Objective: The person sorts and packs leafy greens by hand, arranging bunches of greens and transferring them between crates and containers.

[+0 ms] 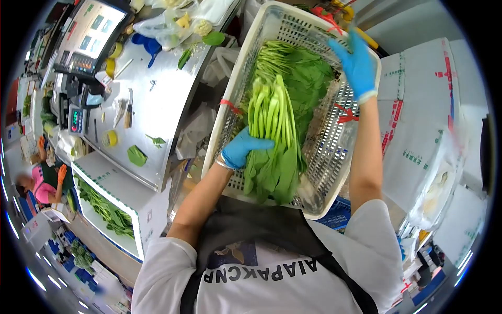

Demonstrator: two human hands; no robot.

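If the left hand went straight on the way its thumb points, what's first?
Past the held greens, the left hand would probably meet the crate's right side wall; the lower leaves might come first, depth being unclear.

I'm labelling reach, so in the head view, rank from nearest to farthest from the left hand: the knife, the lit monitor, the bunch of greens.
1. Bunch of greens: held in the left hand.
2. Knife: to the left, on the metal table.
3. Lit monitor: upper left, beyond the knife.
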